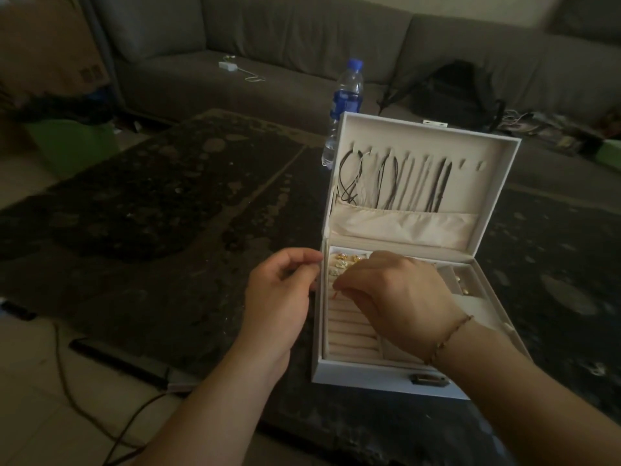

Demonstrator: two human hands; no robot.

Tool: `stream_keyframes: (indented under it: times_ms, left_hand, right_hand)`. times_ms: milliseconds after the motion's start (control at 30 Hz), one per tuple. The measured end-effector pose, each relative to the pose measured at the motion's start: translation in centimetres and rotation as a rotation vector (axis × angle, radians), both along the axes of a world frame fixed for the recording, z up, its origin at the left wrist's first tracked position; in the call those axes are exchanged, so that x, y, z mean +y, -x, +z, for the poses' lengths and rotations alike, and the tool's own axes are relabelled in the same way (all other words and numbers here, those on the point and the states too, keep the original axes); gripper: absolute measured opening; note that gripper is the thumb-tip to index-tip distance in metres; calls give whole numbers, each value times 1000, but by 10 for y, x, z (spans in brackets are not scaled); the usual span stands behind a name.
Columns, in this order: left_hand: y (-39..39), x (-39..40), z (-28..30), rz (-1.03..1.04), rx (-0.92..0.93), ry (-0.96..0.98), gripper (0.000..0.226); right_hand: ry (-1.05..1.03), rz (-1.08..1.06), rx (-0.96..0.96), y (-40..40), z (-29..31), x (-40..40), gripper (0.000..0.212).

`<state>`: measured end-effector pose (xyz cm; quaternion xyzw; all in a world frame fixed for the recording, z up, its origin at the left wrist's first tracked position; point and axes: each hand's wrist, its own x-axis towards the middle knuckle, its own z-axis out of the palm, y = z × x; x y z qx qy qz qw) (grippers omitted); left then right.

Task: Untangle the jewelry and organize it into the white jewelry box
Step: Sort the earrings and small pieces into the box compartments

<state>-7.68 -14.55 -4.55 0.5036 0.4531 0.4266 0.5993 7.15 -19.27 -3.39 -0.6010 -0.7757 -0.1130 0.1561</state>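
Head view: both hands work over the near-left part of the white jewelry box (369, 373). Right hand (400, 290) has fingers curled, pinching a thin reddish strand (335, 294) above the ring rolls (349, 331). Left hand (279, 290), at the box's left wall, has thumb and forefinger pinched together; what it grips is too fine to make out, probably the same strand.

Risks, as judgement: pulling both ends apart could tighten a knot rather than free it; a slip could drop the strand among the gold pieces (346, 260) at the far end of the rolls and snag them; a push on the left wall could shift the box.

Count: one box, lid (497, 183) upright; roughly six cords (393, 183) hanging in it, exact number unclear; one water bottle (346, 95) behind; one bracelet (450, 334) on the right wrist.
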Motion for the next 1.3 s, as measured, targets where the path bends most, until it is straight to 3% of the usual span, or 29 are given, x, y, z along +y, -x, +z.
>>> stream_keyframes:
  times_ms: [167, 367, 500, 633, 833, 933, 1033, 1133, 1200, 1300]
  left_hand:
    - [-1, 1, -2, -4, -16, -9, 21]
    - [-2, 2, -3, -5, -25, 2, 23]
    - [-2, 2, -2, -1, -26, 14, 23]
    - [-4, 1, -3, -3, 2, 17, 21]
    - [-3, 1, 3, 3, 1, -8, 20]
    - [-2, 9, 8, 65, 4, -36, 21]
    - [3, 12, 8, 48, 224, -302, 18]
    - [7, 5, 6, -128, 613, -689, 12]
    - [6, -2, 4, -235, 782, -743, 14]
    - [0, -7, 6, -242, 849, -673, 16]
  right_hand:
    - [17, -11, -20, 2, -3, 2, 13]
    - [58, -2, -55, 4, -11, 6, 22]
    - [57, 10, 83, 8, -15, 0, 19]
    - [59, -115, 233, 11, -16, -2, 16]
    - [177, -239, 309, 19, 4, -7, 27]
    - [158, -263, 346, 9, 19, -23, 19]
    - [-62, -383, 465, -21, 38, -62, 13]
    - [-57, -620, 473, -67, 46, -114, 20]
    - [21, -768, 449, -99, 40, -149, 30]
    - [273, -849, 364, -137, 26, -186, 42]
